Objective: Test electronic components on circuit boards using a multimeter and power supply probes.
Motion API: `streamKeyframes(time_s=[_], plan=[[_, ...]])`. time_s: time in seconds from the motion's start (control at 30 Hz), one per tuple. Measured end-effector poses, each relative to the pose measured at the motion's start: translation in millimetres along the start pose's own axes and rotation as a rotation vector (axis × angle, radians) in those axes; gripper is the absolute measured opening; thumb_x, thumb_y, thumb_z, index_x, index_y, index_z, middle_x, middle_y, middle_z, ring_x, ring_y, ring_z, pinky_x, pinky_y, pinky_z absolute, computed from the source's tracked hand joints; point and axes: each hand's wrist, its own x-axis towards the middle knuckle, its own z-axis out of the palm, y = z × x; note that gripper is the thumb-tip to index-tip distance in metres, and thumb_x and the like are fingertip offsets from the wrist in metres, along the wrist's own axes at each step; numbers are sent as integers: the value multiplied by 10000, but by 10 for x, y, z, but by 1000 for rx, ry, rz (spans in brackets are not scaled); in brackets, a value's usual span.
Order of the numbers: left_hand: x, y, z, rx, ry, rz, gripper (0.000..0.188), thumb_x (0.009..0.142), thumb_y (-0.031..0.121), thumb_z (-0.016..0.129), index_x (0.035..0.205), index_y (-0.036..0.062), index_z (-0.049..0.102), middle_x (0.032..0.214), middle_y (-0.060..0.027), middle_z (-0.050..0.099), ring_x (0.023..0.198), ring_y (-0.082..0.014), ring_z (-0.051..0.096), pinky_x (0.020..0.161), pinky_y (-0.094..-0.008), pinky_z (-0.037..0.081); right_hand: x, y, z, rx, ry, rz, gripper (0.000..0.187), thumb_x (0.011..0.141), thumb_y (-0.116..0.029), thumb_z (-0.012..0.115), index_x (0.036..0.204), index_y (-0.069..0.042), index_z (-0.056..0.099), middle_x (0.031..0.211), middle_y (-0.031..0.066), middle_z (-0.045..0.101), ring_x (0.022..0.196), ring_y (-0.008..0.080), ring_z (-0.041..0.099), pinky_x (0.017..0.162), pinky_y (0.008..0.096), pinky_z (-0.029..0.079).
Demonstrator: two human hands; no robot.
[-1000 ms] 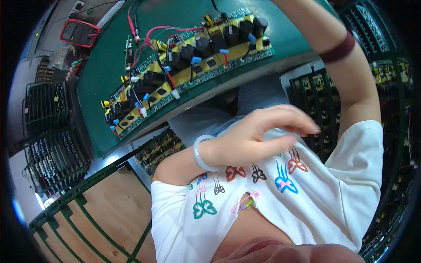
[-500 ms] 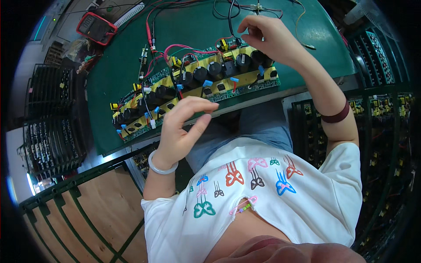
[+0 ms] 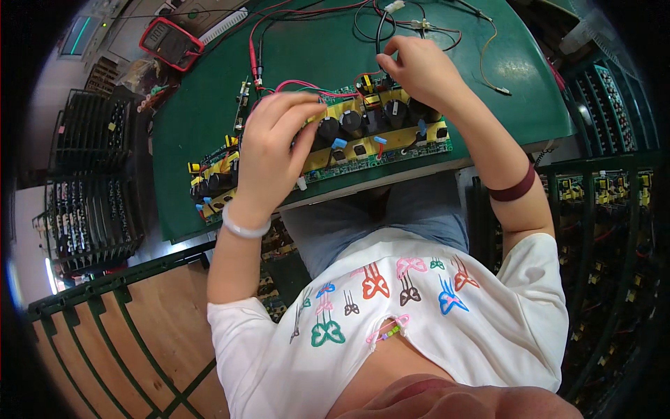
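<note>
On the green work surface lies a long circuit board [image 3: 349, 168] with black cylindrical capacitors [image 3: 350, 123], yellow-wrapped parts and blue-tipped leads. My right hand [image 3: 424, 75] is over its far right end, thumb and forefinger pinched at the lower end of a black cable [image 3: 380, 33]. Over the middle of the board my left hand [image 3: 271, 143] has curved fingers with the thumb apart from them. Pink wires [image 3: 293, 84] run just beyond its fingertips, and it hides part of the board. Further left, more black capacitors and a yellow strip [image 3: 225, 167] show.
A red-framed multimeter [image 3: 169, 45] and a red probe [image 3: 252, 50] lie at the far left of the green tabletop [image 3: 509, 122]. Thin cables [image 3: 490, 43] cross its back. Racks of boards stand left [image 3: 87, 133] and right [image 3: 601, 183]; a barred wooden panel [image 3: 164, 311] is near left.
My left hand has moved up and away from me, from the near edge onto the board. My right hand has moved slightly, its fingertips now at the black cable. The view has shifted a little.
</note>
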Motion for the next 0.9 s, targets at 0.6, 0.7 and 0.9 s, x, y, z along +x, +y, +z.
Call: streamKeyframes(time_s=[0.6, 0.7, 0.9], plan=[[547, -223, 466, 156, -405, -62, 101, 824, 143, 715, 881, 67, 748, 887, -73, 674, 856, -289, 662, 753, -403, 537, 42, 20, 322, 87, 121, -18, 163, 942, -149, 576, 983, 5, 544, 1017, 193, 645, 925, 411, 635, 775, 507, 509], [566, -243, 496, 116, -416, -74, 110, 839, 137, 703, 908, 57, 734, 934, -77, 680, 894, -296, 660, 783, -403, 536, 44, 10, 298, 90, 109, 13, 191, 952, -185, 564, 989, 2, 554, 1023, 196, 645, 936, 410, 634, 794, 506, 510], [720, -533, 576, -23, -474, 210, 117, 839, 103, 700, 911, 12, 693, 982, -114, 672, 952, -315, 645, 829, -399, 533, 81, 15, 275, 90, 69, 40, 230, 962, -222, 553, 1026, -3, 577, 1050, 202, 652, 961, 405, 634, 830, 494, 512]])
